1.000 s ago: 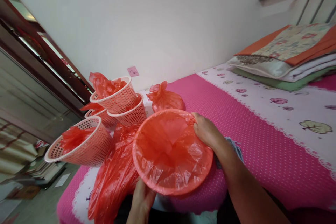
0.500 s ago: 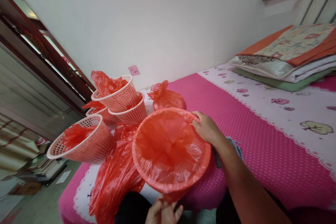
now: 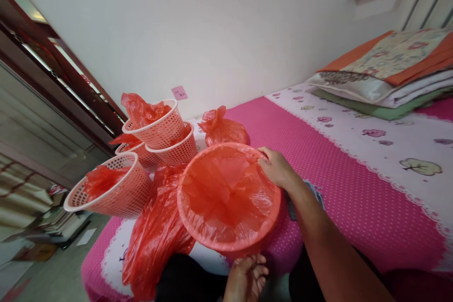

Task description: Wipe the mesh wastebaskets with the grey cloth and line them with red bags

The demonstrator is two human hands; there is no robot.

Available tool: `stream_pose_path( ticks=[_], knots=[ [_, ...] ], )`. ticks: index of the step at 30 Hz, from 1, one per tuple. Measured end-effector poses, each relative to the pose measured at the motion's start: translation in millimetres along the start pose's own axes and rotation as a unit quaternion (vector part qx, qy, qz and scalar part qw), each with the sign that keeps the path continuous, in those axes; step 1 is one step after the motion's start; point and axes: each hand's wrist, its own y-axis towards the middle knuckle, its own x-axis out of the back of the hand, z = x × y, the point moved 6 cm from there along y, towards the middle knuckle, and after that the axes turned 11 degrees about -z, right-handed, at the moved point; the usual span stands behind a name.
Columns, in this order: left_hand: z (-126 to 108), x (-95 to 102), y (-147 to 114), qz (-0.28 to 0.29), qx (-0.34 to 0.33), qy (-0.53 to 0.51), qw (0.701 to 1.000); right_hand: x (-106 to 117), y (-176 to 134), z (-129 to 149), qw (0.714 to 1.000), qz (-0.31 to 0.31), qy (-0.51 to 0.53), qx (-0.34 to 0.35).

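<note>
A basket [image 3: 184,184] lined with a red plastic bag [image 3: 226,198] stands tilted toward me, the bag's edge folded out over the rim. My right hand [image 3: 278,168] grips the far right of the rim, thumb on top over the bag. Below the near rim, my left hand [image 3: 249,271] is palm up with curled fingers, pinching at the hanging edge of the bag. Its fingertips are partly hidden. Left of the basket lies a heap of loose red plastic bags [image 3: 159,231]. Behind it sits a knotted red bag [image 3: 226,130].
Several pink mesh baskets with red bags in them stand at the left, one pink basket [image 3: 138,188] nearest the bed edge and another basket [image 3: 166,127] stacked behind. Folded bedding [image 3: 385,71] lies at the right on the pink bedspread [image 3: 339,174]. A white wall [image 3: 230,33] rises behind.
My left hand has moved right along the underside of the near rim. My right hand keeps its place on the rim, and the basket has hardly shifted.
</note>
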Motion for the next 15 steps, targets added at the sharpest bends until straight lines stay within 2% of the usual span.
stream_pose_path(
  ticks=[4, 6, 12, 13, 15],
  knots=[
    [-9.4, 9.1, -8.4, 0.074, -0.040, 0.000, 0.996, -2.9, 1.0, -2.3, 1.000, -0.006, 0.000, 0.004],
    [-15.9, 10.1, -13.8, 0.082, -0.047, -0.021, 0.995, -4.2, 1.0, -2.6, 1.000, -0.014, 0.001, 0.010],
    [-13.1, 19.4, -9.0, -0.033, 0.001, -0.045, 0.998, -5.8, 0.2, -3.8, 1.000, -0.017, 0.003, 0.016],
    [-11.0, 20.5, -8.6, -0.040, 0.000, -0.036, 0.999, -5.6, 0.3, -4.3, 1.000, -0.017, 0.004, 0.018],
    [-8.8, 17.6, -10.9, -0.018, -0.016, -0.023, 0.999, -5.6, 0.9, -5.9, 1.000, -0.018, 0.006, 0.020]
  ],
)
